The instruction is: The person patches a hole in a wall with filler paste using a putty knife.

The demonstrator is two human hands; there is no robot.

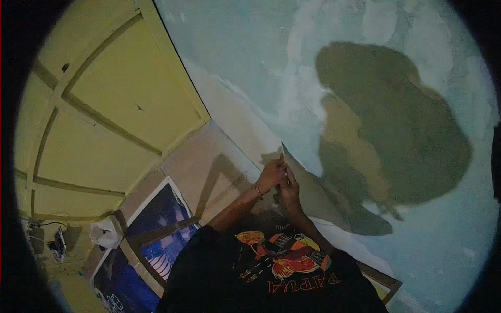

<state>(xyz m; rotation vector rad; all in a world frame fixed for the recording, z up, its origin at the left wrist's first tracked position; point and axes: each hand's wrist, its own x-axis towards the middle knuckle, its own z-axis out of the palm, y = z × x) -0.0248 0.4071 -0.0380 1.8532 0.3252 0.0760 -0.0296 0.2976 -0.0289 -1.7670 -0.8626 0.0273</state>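
My two hands meet just in front of my chest, close to the wall. From between them a thin, pointed, blade-like tool [283, 149] sticks up, seen nearly edge-on. My left hand [270, 176], with a bracelet at its wrist, is closed around the lower part of this tool. Pressed against it is my right hand [288, 189], its fingers bent and closed; what lies inside them is hidden. The wall [250, 135] beside the hands is pale blue, with whitish and beige patches. Dim light hides the tool's handle and exact kind.
Yellow panels with battens [112, 78] fill the left side. Below them are a blue poster [162, 208], a white crumpled bag or container [107, 232] and a dark device with wires [58, 242]. A wooden frame corner [392, 289] shows at lower right. My large shadow covers the right wall.
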